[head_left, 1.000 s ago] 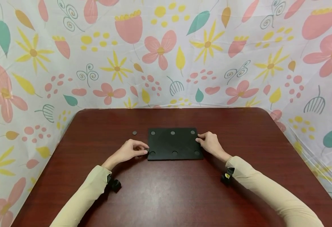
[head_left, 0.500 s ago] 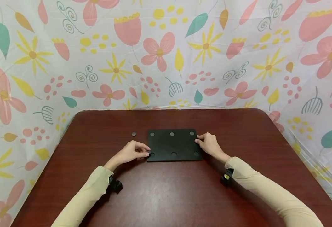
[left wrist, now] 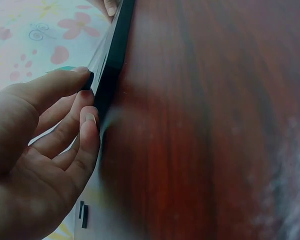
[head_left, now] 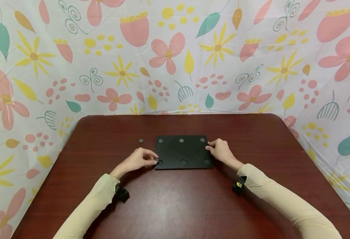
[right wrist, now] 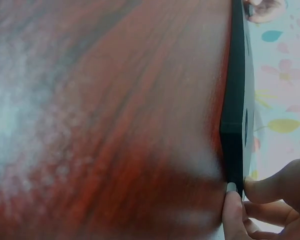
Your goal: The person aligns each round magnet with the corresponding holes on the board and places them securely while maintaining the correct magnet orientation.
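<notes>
Fingers of left hand (head_left: 137, 159) pinch dark disc (left wrist: 89, 81) by black board (head_left: 181, 151); right hand (head_left: 221, 151) pinches its edge; slack pinch could drop disc, uneven push skew board

A: What sort of place is this?
B: A tabletop recording station; whether in a home, lab or office cannot be determined.
A: Which features show it?
B: Floral-printed cloth (head_left: 169, 79), enclosing the reddish-brown, wood-grained table (head_left: 175, 202) behind and at both sides; a black camera (head_left: 123, 195) worn at each wrist.
</notes>
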A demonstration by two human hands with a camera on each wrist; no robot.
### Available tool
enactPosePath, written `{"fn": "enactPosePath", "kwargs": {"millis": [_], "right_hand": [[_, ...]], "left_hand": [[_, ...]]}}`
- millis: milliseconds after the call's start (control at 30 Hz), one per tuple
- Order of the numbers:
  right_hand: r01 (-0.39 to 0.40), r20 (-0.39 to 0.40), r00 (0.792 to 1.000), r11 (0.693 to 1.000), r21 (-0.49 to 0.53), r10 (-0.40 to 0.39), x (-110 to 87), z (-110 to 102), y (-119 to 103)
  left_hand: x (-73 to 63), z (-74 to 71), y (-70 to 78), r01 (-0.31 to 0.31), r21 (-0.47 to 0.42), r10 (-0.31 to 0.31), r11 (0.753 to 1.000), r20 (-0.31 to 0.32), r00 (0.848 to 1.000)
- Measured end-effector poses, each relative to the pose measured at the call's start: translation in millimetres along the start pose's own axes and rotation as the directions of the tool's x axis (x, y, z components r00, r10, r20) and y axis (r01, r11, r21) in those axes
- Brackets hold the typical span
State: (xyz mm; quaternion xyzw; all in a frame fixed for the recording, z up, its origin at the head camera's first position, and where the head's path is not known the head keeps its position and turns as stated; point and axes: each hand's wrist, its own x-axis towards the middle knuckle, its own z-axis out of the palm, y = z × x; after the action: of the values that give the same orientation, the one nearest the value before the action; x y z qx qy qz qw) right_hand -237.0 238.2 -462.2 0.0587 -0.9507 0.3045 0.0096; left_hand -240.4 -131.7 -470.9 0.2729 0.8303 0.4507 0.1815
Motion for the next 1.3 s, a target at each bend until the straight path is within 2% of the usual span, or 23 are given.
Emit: {"fn": "enactPosePath", "kwargs": {"millis": [300,533,700,933,1300], "right_hand": [[-0.028,0.009,1.0,1.0,0.013,0.028,0.5,-1.9,-2.2],[-0.026,0.016,1.0,1.0,0.004,0.026,1.3,-2.8,-3.3],[-0.019,0.014,1.0,1.0,0.003,0.019,1.8,-2.4,-3.3],[-0.022,0.009,1.0,1.0,0.006,0.022,1.3,-2.9,-4.0],[-0.02,0.012,1.0,1.0,0.012,0.02,0.6,-0.8,-1.6]], "left_hand": [[3.4,2.7,3.0,0.0,-0.02,0.0,1.0,0.027,1.0],[5.0,3.5,6.8,0.016,0.046,-0.017,0.999,0.02,1.0],[5.2,5.0,8.4,0.028,0.046,-0.028,0.999,0.014,1.0],[8.2,6.0,12.5,0.016,0.071,-0.016,0.997,-0.002,1.0],[9.6,8.5,14.1,0.009,0.137,-0.01,0.99,0.01,1.0]]}}
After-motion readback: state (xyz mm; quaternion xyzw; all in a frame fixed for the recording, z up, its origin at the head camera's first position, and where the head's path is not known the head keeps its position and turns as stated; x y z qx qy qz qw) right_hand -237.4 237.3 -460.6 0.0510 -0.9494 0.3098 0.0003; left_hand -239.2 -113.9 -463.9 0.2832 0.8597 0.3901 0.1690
